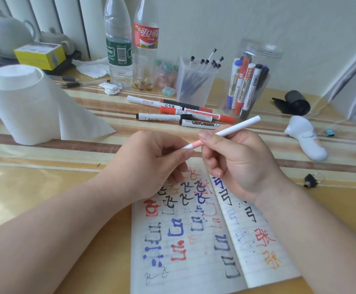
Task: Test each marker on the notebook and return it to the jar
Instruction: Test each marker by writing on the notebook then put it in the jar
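Observation:
A slim white marker (239, 125) with a pink band near one end is held between both hands above the open notebook (196, 240). My right hand (234, 160) grips its barrel between thumb and fingers. My left hand (151, 162) pinches the pink-banded end; whether the cap is on or coming off is hidden by my fingers. The lined pages carry red, blue, black and orange test strokes. The clear plastic jar (255, 81) stands at the back right with several markers upright in it. Several more markers (183, 112) lie loose on the table in front of it.
A paper towel roll (26, 102) stands at the left. Two plastic bottles (130, 43) and a translucent pen holder (196, 81) stand behind the loose markers. A white gadget (306, 136), a black roll (295, 102) and a small black clip (310, 180) lie to the right.

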